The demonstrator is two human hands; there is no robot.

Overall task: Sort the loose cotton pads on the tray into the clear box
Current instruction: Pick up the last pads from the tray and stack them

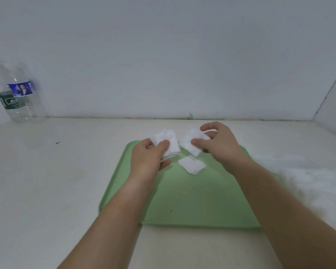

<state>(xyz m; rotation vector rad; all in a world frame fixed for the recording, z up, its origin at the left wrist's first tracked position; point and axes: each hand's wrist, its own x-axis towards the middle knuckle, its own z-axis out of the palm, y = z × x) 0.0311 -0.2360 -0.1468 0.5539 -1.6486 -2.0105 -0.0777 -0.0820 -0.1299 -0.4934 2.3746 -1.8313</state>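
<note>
Mid-frame, left hand (149, 158) grips a stack of soft white square cotton pads (169, 140), right hand (219, 144) pinches a single pad (192, 141); probably featherlight, best edge-pinched.

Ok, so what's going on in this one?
A person is collecting cotton pads over a green tray. The left hand grips a small stack of pads, and the right hand pinches one more pad beside it. Loose pads lie on the tray below the hands. No clear box can be made out; a blurred white patch sits right of the tray.
</note>
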